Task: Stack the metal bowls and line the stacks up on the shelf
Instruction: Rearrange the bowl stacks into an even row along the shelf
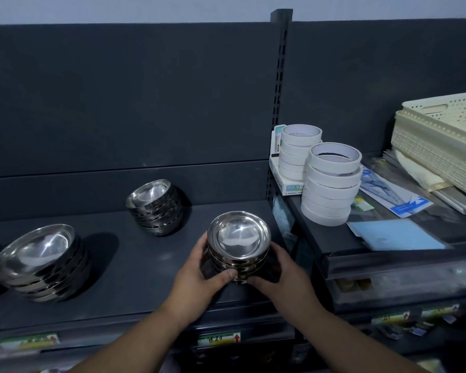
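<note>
On the dark shelf [124, 267], near edge, right of centre: stack of metal bowls [239, 239], several nested, rims up, top bowl showing its shiny inside. Both hands on it. Left hand [197, 278] wraps the stack's left side, thumb pressed on the near wall low down, fingers curled round behind. Right hand [279, 275] cups the right side, thumb at the near base, fingers curved round the far-right wall. Can't tell if the stack's base sits fully on the shelf or just above it. Second bowl stack [156, 208] stands farther back & to the left, well apart from the held one, top bowl tilted. Third, wider bowl stack [42, 261] at far left, nearer the front, leaning, also tilted. Slotted upright post [279, 103] divides this bay from the next bay to the right, which sits higher. There: two columns of white tape rolls [331, 184], one behind the other, w/ a printed box [289, 185] beside the rear column; blue flat packet [397, 235] near the front edge; cream perforated baskets [441, 135] stacked at far right. Price label [219, 339] w/ red arrow on the shelf's front rail, below the hands.
</note>
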Available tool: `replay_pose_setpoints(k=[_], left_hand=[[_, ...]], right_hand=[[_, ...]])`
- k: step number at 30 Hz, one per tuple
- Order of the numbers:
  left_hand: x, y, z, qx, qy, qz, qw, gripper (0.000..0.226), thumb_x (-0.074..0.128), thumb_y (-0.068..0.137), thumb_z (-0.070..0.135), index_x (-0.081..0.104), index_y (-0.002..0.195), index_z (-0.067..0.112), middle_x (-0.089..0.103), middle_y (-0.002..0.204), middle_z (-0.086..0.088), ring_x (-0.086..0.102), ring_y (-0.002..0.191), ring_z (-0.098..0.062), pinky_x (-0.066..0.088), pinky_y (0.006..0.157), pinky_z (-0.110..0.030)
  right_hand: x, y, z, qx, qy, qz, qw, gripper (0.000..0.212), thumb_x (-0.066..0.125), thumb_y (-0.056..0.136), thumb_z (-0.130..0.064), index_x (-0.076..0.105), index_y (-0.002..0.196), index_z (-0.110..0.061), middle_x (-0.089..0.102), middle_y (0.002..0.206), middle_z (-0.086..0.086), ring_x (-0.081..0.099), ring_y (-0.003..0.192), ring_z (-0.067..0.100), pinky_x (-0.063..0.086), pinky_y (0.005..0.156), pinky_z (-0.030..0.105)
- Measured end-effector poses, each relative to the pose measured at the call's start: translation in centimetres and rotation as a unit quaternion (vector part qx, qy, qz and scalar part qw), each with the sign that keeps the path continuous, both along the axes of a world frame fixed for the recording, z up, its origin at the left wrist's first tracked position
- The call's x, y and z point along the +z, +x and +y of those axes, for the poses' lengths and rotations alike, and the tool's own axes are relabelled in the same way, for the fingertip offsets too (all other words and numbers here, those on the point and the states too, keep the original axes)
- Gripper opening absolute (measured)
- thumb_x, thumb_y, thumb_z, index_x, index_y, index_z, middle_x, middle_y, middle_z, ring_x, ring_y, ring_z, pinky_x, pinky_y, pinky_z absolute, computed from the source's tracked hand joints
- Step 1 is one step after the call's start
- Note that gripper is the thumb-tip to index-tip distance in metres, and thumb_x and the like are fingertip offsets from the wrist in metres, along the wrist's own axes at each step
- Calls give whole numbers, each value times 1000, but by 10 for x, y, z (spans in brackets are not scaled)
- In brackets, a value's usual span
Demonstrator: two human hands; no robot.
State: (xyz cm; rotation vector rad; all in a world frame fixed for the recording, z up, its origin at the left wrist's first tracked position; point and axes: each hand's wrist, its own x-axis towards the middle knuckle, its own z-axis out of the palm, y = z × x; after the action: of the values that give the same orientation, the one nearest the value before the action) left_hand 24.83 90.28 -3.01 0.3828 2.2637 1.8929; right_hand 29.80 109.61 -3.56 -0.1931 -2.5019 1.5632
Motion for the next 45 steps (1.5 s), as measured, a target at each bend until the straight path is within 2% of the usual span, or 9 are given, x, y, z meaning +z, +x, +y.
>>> replay_pose_setpoints(k=[11,17,24,27,30,33,37,41,45], left_hand=[[-8,4,-3,10,-7,8,1000,94,81,69,-2,32,143,31,56,132,13,53,117,10,46,97,-14],[-7,5,-5,26,-20,24,999,94,81,68,-2,34,143,29,56,131,14,51,115,15,45,92,-9],[-6,5,-7,29,-83,41,995,97,84,69,12,27,145,33,51,137,13,45,119,18,35,102,-7],[-9,12,-18,44,-146,27,988,106,86,66,30,21,150,28,38,150,8,38,134,-4,33,113,-27],[-8,19,-34,69,-236,39,969,101,82,69,42,24,150,24,33,152,0,35,138,-14,30,113,-28],[0,19,-58,93,-320,53,942,92,77,75,44,29,148,16,35,151,-5,36,137,-18,27,111,-23],[16,6,-93,122,-368,49,920,90,73,79,43,26,148,10,30,153,-8,29,141,-20,21,113,-24],[42,-23,-122,138,-400,69,904,93,72,80,42,21,150,8,25,156,-11,23,144,-22,18,116,-26],[70,-63,-141,123,-413,91,898,97,73,78,43,18,152,11,23,157,-10,21,145,-22,18,116,-27]], right_hand=[[-4,7,-3,-8,15,9,1000,82,88,65,-28,43,132,-44,60,120,-24,51,115,-10,39,98,15],[-3,7,-8,-12,22,2,1000,80,88,65,-28,40,126,-49,59,115,-26,51,110,-14,38,95,11],[-2,11,-10,-24,62,-33,997,82,88,65,-27,43,134,-28,56,118,-16,53,112,1,38,93,13],[-10,25,-15,-71,158,-19,985,53,87,64,-35,53,103,-22,56,101,-7,56,94,12,41,79,19],[-9,37,-27,-26,218,6,976,34,82,68,-40,53,81,-29,51,86,-12,55,81,8,43,73,21],[5,38,-49,62,237,-4,969,29,75,75,-45,64,96,-28,55,92,-15,56,88,4,43,79,17],[25,20,-90,189,241,-23,952,60,71,79,-44,52,133,-25,59,127,-7,53,116,7,37,98,13],[37,-17,-125,200,238,-68,948,89,71,81,-44,23,152,-21,36,151,1,36,136,15,27,109,20],[44,-59,-150,163,206,-69,962,96,74,80,-40,16,153,-19,26,156,4,29,141,17,25,112,23]])
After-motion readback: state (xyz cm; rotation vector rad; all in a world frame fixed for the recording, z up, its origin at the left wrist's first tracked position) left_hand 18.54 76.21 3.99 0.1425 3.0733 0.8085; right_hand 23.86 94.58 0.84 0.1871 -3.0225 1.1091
